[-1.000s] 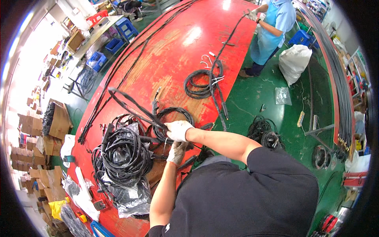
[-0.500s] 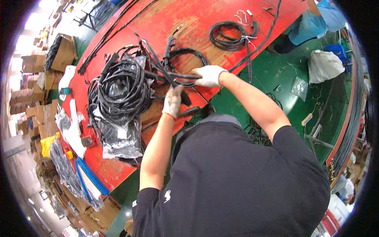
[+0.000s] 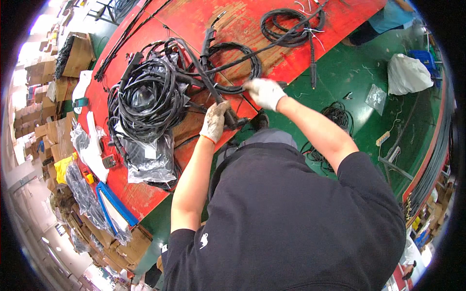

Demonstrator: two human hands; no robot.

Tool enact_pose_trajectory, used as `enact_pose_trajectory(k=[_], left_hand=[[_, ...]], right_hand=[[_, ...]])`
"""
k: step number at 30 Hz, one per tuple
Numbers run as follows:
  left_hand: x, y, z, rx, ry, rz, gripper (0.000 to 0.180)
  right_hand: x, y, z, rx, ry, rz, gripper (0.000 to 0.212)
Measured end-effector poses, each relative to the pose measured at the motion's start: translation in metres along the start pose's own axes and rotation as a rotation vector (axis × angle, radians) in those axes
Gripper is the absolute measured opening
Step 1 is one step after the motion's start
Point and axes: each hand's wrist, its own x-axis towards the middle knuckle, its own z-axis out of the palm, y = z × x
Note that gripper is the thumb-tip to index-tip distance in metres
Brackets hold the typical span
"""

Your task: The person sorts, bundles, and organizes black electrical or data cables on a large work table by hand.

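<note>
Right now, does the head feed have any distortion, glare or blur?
Head view, right: the long cable bundle bows along the fisheye rim, corners black; head view, upper left: background washed out near white; head view, centre: right gloved hand looks slightly soft, possibly motion, while the coiled black cables are legible.

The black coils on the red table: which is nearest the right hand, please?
The middle coil, beside the right hand; the big left coil and white-tied coil lie farther.

Heaped black cables [image 3: 145,104] crowd the space beside the left hand [image 3: 214,122]; red tabletop [image 3: 189,24] beyond lies clear.
</note>
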Motion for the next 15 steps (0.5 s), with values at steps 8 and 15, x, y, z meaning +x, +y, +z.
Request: enact_pose_trajectory(k=[8, 15], left_hand=[[0.013, -0.030, 0.045, 0.364, -0.182, 0.038, 0.025], [-0.005, -0.002, 0.051, 0.224, -0.037, 0.104, 0.023]], right_hand=[[-0.078, 0.018, 0.077, 0.031, -0.223, 0.214, 0.022], [-0.138, 0.010, 0.036, 0.047, -0.366, 0.356, 0.037]])
